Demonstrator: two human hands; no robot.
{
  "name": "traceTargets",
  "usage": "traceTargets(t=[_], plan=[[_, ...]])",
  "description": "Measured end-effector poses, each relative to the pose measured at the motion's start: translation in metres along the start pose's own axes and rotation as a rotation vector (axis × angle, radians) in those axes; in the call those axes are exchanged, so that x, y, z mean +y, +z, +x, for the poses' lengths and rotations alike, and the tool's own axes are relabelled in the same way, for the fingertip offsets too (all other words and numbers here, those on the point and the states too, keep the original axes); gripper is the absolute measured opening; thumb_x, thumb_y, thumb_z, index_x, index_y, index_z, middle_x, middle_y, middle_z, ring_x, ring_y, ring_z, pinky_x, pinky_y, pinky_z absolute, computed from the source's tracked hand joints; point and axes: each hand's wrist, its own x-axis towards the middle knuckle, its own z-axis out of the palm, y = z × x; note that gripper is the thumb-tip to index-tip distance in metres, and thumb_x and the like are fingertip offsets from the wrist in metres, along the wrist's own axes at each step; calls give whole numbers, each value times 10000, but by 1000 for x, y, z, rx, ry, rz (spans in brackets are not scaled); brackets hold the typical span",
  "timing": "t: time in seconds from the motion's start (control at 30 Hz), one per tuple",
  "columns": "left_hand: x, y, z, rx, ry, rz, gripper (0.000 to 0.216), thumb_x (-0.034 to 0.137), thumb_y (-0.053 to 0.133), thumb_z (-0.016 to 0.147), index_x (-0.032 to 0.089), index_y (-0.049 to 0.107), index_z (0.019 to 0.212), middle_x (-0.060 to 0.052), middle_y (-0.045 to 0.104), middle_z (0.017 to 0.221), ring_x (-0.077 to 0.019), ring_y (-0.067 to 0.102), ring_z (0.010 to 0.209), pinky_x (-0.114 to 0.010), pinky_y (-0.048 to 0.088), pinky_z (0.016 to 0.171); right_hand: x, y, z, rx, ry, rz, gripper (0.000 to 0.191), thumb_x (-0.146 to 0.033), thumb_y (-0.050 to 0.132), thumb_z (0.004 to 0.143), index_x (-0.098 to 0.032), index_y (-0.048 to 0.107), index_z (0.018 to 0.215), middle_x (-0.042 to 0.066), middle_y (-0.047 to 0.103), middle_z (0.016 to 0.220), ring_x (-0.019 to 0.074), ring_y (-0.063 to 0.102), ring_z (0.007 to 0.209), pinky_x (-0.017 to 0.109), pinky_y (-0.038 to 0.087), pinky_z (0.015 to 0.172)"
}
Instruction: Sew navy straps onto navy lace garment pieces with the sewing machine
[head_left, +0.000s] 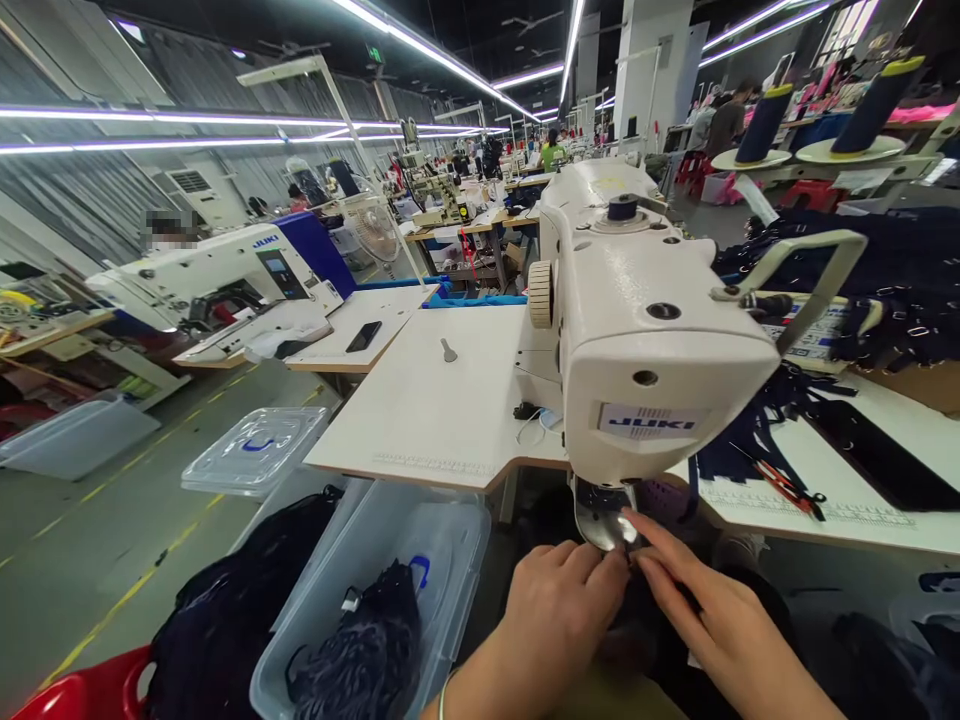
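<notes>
A white JUKI sewing machine point(660, 330) stands before me, with its shiny metal work plate point(596, 525) below the head. My left hand point(559, 610) is curled at the plate's front edge, its thumb and fingers pressed together. From the right, my right hand point(709, 600) reaches in. Its index fingertip lies at the plate under the needle area, and its thumb is just below, near the left fingertips. Whatever is between the fingers is too small and dark to make out.
Left of the machine, a white tabletop point(427, 400) bears a small metal piece point(448, 350). Below stands a clear plastic bin point(457, 600) with dark blue straps point(367, 640). Orange-handled scissors point(787, 490), dark straps and a black phone-like slab point(877, 455) lie at right.
</notes>
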Motion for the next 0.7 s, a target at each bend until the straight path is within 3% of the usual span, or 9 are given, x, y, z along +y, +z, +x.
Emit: traceTargets(t=[0.17,0.27,0.37,0.47,0.57,0.7], plan=[[0,0,0,-62,-6,-39,86,194,461,952,209,546,957,30,596,705,-167,560,592,-299,377,508,6,-4,-4,-2,57,80,241,-216,488,949,-320,598,1136,-36,697,1094,117,681,970,187,525,890],[4,4,-1,-17,-46,-88,153,226,413,989,193,532,1079,23,635,719,-156,583,589,-283,404,526,0,-2,-3,107,276,110,138,-309,490,947,-284,615,999,-12,697,1006,135,683,895,168,561,704],[7,10,-3,53,-73,-135,225,247,380,1007,181,507,1181,13,665,713,-147,606,578,-264,424,551,-3,1,0,192,424,131,180,-377,456,950,-252,586,956,16,690,912,145,681,781,162,531,516],[4,14,-6,44,-96,-212,163,255,432,992,222,583,1043,27,667,681,-136,610,560,-243,427,551,-1,-1,0,87,382,163,204,-368,420,963,-257,541,1083,12,663,879,132,662,708,165,527,498],[-2,11,-6,-50,-156,-289,107,280,533,948,227,626,937,26,687,713,-140,636,598,-229,441,565,2,-7,-3,-57,267,146,292,-343,468,948,-281,482,1233,31,630,987,139,660,784,171,550,548],[-5,0,-1,-171,-226,-401,50,213,653,866,228,658,914,35,712,800,-139,661,683,-213,472,621,4,-9,-6,-162,27,76,166,-277,517,933,-303,629,1054,23,636,995,158,659,870,224,559,760]])
